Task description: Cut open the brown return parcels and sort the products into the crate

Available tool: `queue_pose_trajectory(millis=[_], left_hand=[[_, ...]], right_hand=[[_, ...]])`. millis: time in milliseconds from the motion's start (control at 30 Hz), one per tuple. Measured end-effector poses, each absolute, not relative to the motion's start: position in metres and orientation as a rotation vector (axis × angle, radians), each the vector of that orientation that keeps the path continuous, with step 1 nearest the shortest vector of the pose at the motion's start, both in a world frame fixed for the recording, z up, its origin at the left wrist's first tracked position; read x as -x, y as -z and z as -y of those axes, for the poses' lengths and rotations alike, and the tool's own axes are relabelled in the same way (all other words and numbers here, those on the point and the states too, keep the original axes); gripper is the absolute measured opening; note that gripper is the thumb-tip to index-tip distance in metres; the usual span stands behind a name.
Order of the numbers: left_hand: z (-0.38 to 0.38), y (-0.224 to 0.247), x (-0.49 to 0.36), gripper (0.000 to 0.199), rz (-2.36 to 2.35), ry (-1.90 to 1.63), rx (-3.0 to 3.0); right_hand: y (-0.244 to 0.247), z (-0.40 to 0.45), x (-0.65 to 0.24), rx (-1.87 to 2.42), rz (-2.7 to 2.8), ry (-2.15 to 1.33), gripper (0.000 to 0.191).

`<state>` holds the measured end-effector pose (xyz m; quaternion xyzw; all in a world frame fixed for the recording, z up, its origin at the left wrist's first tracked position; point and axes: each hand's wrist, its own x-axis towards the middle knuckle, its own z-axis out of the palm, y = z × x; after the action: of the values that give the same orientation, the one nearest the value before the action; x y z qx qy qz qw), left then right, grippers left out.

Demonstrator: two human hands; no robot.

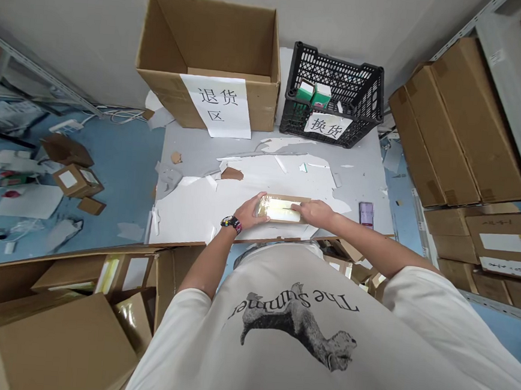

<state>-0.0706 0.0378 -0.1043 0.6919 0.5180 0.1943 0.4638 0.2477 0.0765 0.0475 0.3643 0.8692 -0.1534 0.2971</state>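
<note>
Small taped cardboard box [280, 210], above the front part of the counter [365, 173], between the two hands. The left hand [251, 211] grips its left end; the right hand [315, 213] lies over its right end, fingers curled, their hold indistinct.

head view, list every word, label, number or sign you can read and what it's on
"退货区": white paper sign on the front of the large open cardboard box.
"换货": smaller paper label on the black crate.
"The Summer": shirt, upside down in this view.
Too small or blurred to read: any print on the taped box, shelf cartons, green-and-white boxes and purple phone-like item.
</note>
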Motion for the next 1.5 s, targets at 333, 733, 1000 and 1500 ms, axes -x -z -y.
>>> queue_pose_trajectory(millis=[333, 733, 1000, 1500], left_hand=[[-0.039, 0.099, 0.07, 0.106, -1.3, -0.465, -1.763], [-0.041, 0.099, 0.071, 0.105, -1.3, -0.454, -1.776], [-0.047, 0.098, 0.072, 0.106, -1.305, -0.442, -1.804], [-0.047, 0.108, 0.073, 0.115, -1.301, -0.44, -1.783]], right_hand=[[-0.06, -0.072, -0.268, -0.988, -2.296, 0.409, 0.061], [-0.058, -0.064, -0.306, -1.026, -2.228, 0.362, 0.072], [-0.071, -0.065, -0.331, -1.068, -2.156, 0.354, 0.067], [-0.09, -0.047, -0.345, -1.186, -2.059, 0.325, 0.06]])
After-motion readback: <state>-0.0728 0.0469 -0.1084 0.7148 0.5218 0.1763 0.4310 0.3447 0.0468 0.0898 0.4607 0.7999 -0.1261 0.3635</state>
